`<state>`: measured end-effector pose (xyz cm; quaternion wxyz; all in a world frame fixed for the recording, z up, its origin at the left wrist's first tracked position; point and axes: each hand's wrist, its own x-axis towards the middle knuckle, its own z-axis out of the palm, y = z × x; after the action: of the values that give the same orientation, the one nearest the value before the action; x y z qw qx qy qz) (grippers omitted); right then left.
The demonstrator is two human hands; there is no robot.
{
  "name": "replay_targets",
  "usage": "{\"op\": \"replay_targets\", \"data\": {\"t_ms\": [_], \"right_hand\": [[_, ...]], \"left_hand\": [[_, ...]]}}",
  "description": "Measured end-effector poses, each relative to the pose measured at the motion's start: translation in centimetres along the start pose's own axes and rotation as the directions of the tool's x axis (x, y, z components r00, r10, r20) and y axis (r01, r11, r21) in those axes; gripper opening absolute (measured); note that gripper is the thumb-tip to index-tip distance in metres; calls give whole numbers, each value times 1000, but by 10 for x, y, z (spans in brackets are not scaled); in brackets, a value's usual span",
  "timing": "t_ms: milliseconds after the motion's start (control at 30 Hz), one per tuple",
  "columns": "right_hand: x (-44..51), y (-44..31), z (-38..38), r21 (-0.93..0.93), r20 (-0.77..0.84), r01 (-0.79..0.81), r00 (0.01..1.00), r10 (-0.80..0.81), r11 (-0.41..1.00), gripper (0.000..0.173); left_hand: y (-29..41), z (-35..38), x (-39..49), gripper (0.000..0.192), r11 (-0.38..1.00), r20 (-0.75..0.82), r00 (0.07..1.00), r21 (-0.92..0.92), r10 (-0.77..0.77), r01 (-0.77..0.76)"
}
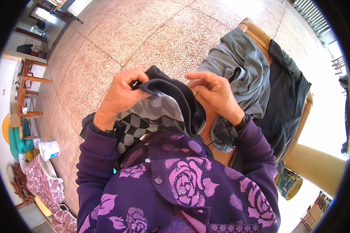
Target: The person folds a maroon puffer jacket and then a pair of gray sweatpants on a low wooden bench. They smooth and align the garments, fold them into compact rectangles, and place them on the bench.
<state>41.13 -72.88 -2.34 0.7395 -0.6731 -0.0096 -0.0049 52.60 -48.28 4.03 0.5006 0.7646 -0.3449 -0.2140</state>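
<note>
My left hand [125, 91] pinches the folded black edge of a garment [153, 112] with a grey-and-black checked side, which lies across my lap. Just right of that edge is my right hand [214, 94], thumb and fingertips brought close together and index finger stretched out. Whether a small thing sits between those fingertips, I cannot tell. Beneath my right wrist, a grey and dark piece of cloth [221, 135] rests on a wooden bench top [205, 115]. A grey knit garment [236, 61] with a ribbed cuff is heaped farther along the bench.
Black cloth [285, 102] drapes over the bench's right side. Below it stands a worn paint bucket [288, 183] beside a pale column [316, 169]. To the left are a white bucket [49, 150], wooden chair [32, 87] and flowered pink cloth [43, 180]. Speckled terrazzo floor [151, 38] stretches ahead.
</note>
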Motion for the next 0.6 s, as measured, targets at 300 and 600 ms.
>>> {"op": "replay_targets", "data": {"t_ms": [300, 600], "right_hand": [[-27, -6, 8, -427, 280, 209, 956, -91, 880, 35], [-14, 6, 15, -582, 478, 201, 868, 131, 788, 23]], "left_hand": [[-9, -4, 2, 15, 998, -32, 999, -61, -7, 5], [-10, -14, 0, 14, 979, -70, 996, -198, -53, 38]]}}
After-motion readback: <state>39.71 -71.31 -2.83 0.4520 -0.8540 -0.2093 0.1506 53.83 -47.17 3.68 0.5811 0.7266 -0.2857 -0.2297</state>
